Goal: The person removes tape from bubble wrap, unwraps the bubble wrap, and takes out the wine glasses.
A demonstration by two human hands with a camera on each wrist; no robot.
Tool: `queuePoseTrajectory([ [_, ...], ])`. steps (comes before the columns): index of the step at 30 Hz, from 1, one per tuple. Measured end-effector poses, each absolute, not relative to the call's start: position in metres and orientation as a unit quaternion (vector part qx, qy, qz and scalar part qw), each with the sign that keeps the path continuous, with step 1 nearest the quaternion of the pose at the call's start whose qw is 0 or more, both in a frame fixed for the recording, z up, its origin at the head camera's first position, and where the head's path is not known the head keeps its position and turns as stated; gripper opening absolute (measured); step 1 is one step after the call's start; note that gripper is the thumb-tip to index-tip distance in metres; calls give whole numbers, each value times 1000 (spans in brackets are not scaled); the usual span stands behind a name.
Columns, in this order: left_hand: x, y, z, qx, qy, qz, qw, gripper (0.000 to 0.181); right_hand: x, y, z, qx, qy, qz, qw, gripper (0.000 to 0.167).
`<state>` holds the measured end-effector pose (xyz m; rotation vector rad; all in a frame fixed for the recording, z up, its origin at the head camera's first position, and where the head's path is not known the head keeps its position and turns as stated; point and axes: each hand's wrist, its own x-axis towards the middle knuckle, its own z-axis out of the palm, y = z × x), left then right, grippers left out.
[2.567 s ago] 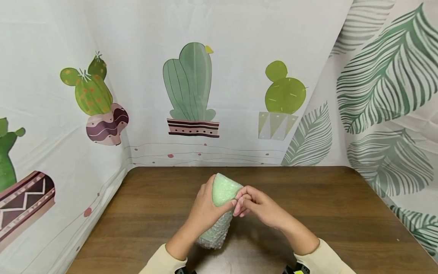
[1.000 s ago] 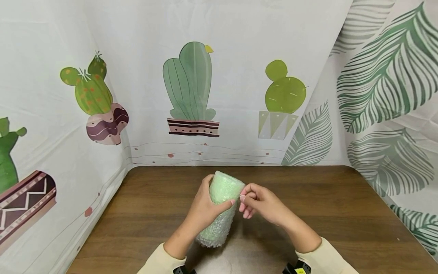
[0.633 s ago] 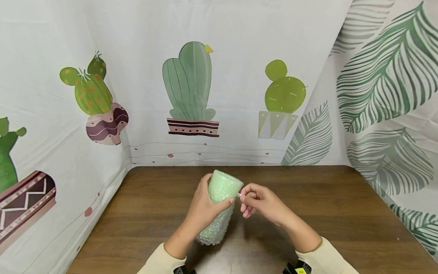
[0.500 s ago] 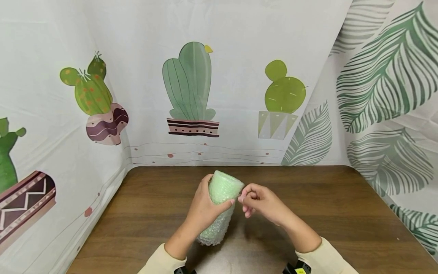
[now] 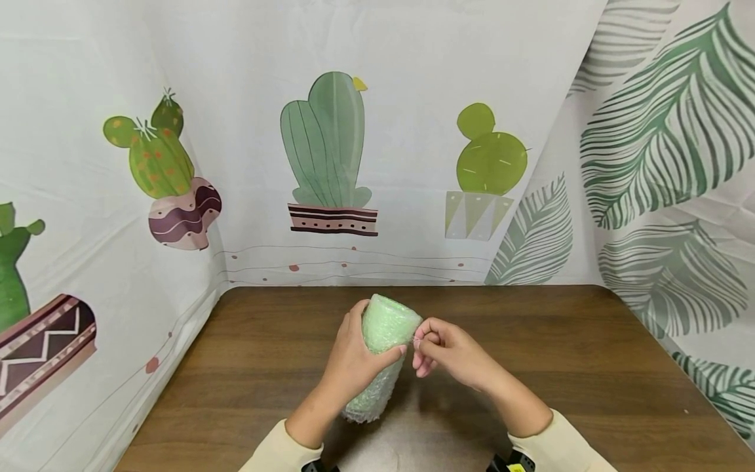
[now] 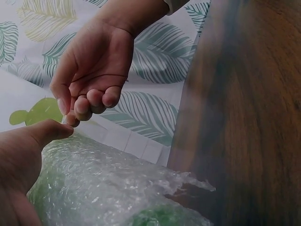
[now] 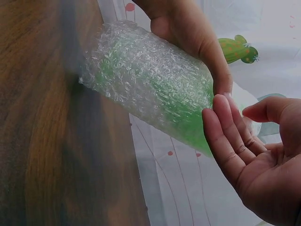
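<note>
A green cylindrical thing in clear bubble wrap (image 5: 386, 328) leans over the table, its top toward the back. Round its upper part the left hand (image 5: 354, 354) is curled, thumb across the near side. Close to the right of its top edge, the right hand (image 5: 451, 347) pinches a small bit of clear film between thumb and forefinger; whether this is tape or wrap, I cannot tell. In the left wrist view the right hand (image 6: 96, 68) is just beyond the left thumb. The right wrist view shows the ragged lower end of the bubble wrap (image 7: 136, 70).
The brown wooden table (image 5: 265, 328) extends around both hands. Behind it and along both sides hangs a white cloth (image 5: 413, 164) printed with cacti and leaves. Both forearms, in cream sleeves, come in from the front edge.
Since the earliest frame, the right hand has shifted slightly right, off the left thumb, and the wrapped cylinder has turned slightly in the left hand. Over the last half second both moved only slightly.
</note>
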<state>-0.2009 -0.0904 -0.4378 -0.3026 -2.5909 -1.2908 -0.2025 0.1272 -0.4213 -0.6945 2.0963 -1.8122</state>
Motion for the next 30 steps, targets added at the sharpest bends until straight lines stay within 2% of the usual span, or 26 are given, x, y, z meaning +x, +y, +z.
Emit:
queuePoseTrajectory([
  [14,-202,-89,-440,-99,-895,-411,141,101,-204,126,-424,-274,703,-638,155,24],
  [24,-202,-91,-440,-93,-898,-404,147,102,-203,128,-423,-249,709,-637,173,30],
  [30,-200,-89,-440,-99,-897,-403,152,101,-202,126,-425,-243,702,-647,170,27],
])
